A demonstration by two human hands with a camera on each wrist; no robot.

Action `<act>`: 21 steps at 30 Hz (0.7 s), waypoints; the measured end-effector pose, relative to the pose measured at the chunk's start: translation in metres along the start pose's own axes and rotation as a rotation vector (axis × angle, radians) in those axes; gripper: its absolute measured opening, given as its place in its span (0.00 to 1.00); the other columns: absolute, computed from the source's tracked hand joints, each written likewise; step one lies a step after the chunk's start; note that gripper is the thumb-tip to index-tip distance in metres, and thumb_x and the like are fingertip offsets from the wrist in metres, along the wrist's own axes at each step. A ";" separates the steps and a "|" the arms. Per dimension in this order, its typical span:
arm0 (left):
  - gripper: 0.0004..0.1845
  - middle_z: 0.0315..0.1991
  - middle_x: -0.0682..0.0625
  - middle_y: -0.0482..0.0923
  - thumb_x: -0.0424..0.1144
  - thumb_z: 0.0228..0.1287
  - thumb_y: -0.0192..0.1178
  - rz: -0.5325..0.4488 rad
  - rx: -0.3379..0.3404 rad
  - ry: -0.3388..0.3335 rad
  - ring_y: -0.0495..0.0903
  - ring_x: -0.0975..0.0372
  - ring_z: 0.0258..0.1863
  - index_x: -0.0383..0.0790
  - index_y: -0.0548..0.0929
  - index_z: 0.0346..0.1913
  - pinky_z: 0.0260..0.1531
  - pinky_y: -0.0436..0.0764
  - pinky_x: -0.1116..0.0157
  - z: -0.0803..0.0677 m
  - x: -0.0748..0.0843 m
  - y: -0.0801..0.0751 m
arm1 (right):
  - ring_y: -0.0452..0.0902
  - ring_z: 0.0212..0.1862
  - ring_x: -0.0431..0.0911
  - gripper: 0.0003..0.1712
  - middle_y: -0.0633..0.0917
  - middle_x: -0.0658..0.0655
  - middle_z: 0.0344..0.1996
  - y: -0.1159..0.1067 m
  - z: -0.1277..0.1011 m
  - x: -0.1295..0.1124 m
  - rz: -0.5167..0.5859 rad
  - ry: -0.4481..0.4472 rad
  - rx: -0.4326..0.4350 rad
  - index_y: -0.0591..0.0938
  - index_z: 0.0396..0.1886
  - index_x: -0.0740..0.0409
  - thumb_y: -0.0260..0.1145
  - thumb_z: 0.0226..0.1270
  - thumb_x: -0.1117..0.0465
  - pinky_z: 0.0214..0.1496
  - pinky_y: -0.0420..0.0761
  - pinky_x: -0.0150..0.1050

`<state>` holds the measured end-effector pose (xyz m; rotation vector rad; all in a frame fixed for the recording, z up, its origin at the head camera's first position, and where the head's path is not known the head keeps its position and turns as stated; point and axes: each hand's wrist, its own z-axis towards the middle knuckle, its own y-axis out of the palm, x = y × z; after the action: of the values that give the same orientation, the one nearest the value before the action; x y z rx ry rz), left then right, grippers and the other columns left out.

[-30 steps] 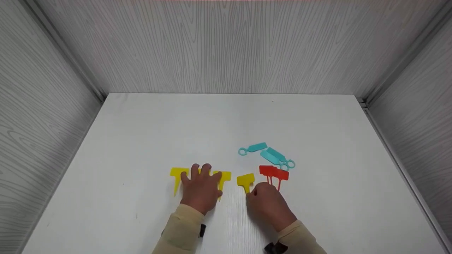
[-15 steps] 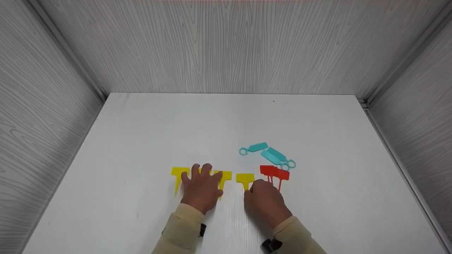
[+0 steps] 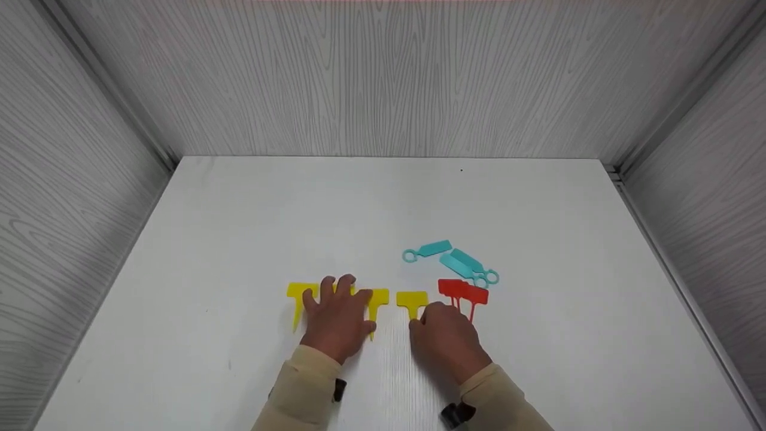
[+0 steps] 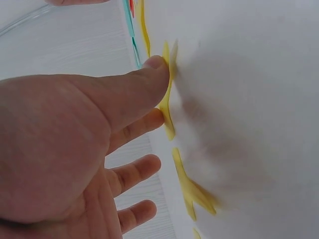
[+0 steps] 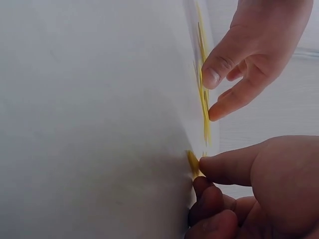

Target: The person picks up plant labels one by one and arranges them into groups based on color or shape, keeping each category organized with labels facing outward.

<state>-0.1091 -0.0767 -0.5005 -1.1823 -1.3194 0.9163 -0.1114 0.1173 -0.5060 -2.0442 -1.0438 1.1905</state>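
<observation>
Pinching one yellow tag [image 3: 412, 298] with my right hand [image 3: 446, 338], while my left hand [image 3: 335, 326] spreads over others

My right thumb and curled fingers cover the lower stem of the pinched tag, so its tip is hidden; from the right wrist it is a blurred yellow sliver. I cannot tell whether it touches the white table [image 3: 239, 227]. Under my left hand, a middle tag [image 3: 352, 290] shows only as bits of yellow between fingers. My beige sleeves [image 3: 305, 386] run off the bottom edge.

Just past my right knuckles lie overlapping red tags [image 3: 476, 294]; the hand blocks the ends of their stems, and the overlap makes them hard to count. Farther from me are three teal tags [image 3: 435, 248] with ring ends, two overlapping and one angled beside them. Grey wood-grain walls [image 3: 383, 78] rise left, right and at the far side.

The yellow tags are T-shaped, each a wide flat head on a narrower stem. The leftmost tag [image 3: 302, 290] tapers to a point and lies partly under my little finger. The third tag [image 3: 378, 296] lies under my left index finger and thumb. The pinched one is just to its right, not touching it, head away from me and stem towards me.
</observation>
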 end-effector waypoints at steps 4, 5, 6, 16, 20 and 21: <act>0.31 0.78 0.43 0.71 0.52 0.68 0.80 -0.014 -0.003 0.001 0.62 0.39 0.79 0.54 0.86 0.73 0.74 0.59 0.27 -0.001 0.000 -0.003 | 0.83 0.41 0.51 0.21 0.90 0.53 0.40 0.001 0.000 0.000 -0.005 -0.002 0.006 0.88 0.53 0.58 0.78 0.73 0.47 0.57 0.88 0.58; 0.31 0.78 0.43 0.71 0.52 0.69 0.80 -0.017 -0.002 0.002 0.62 0.39 0.79 0.54 0.87 0.72 0.74 0.59 0.27 -0.002 0.000 -0.003 | 0.83 0.41 0.51 0.21 0.90 0.53 0.39 0.001 0.000 0.000 -0.001 -0.002 0.006 0.88 0.52 0.58 0.77 0.73 0.47 0.57 0.88 0.57; 0.30 0.78 0.43 0.71 0.51 0.69 0.80 -0.020 0.000 0.002 0.62 0.39 0.79 0.54 0.87 0.72 0.73 0.59 0.27 -0.002 0.000 -0.004 | 0.83 0.40 0.51 0.20 0.90 0.53 0.39 0.001 0.000 0.001 0.006 -0.002 0.005 0.88 0.51 0.58 0.77 0.74 0.47 0.56 0.88 0.57; 0.32 0.75 0.42 0.75 0.58 0.68 0.78 -0.006 0.096 0.083 0.67 0.41 0.75 0.56 0.87 0.72 0.72 0.66 0.31 -0.003 0.031 -0.009 | 0.81 0.34 0.49 0.13 0.87 0.50 0.29 -0.018 -0.011 0.023 0.082 -0.035 0.075 0.89 0.43 0.55 0.75 0.76 0.49 0.44 0.87 0.47; 0.34 0.74 0.42 0.76 0.60 0.66 0.79 0.018 0.107 0.136 0.69 0.42 0.73 0.55 0.86 0.73 0.71 0.69 0.33 -0.002 0.044 -0.003 | 0.80 0.30 0.49 0.14 0.86 0.51 0.25 -0.024 -0.011 0.035 0.041 -0.027 0.142 0.88 0.40 0.57 0.78 0.73 0.51 0.38 0.87 0.44; 0.35 0.73 0.42 0.76 0.60 0.66 0.79 0.028 0.109 0.145 0.69 0.42 0.73 0.54 0.86 0.73 0.71 0.70 0.33 -0.002 0.045 -0.001 | 0.80 0.29 0.49 0.15 0.86 0.51 0.25 -0.024 -0.010 0.037 0.027 -0.023 0.159 0.88 0.40 0.57 0.79 0.72 0.51 0.36 0.87 0.43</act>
<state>-0.1040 -0.0329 -0.4893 -1.1627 -1.1260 0.8936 -0.0997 0.1606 -0.4997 -1.9314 -0.9049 1.2712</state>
